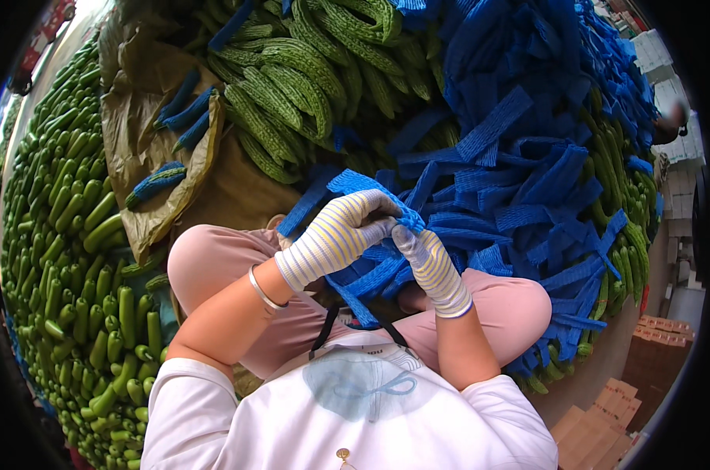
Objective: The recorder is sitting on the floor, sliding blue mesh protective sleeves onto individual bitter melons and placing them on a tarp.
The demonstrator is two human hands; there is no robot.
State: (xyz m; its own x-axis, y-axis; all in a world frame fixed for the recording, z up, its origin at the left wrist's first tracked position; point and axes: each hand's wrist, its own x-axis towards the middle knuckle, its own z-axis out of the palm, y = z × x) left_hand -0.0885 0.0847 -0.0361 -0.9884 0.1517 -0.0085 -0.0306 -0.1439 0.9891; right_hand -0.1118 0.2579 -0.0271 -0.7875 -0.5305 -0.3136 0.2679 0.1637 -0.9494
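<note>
A blue foam net sleeve [364,182] is stretched between my two hands above my crossed legs. My left hand [341,235], in a white striped glove, is closed on the sleeve's length. At its right end, the fingers of my right hand [431,262] pinch the sleeve's edge, with the thumb pointing up. Whether anything is inside the sleeve I cannot tell. Just beyond my hands lies a heap of bumpy bitter gourds [284,86]. Loose blue net sleeves [480,211] are piled to the right, some reaching under my hands.
On brown paper [147,102] at the left lie several bitter gourds in blue sleeves [157,184]. A large heap of smooth, long green vegetables [81,290] spreads along the left side. More green gourds [629,243] and cardboard boxes [605,419] are at the right.
</note>
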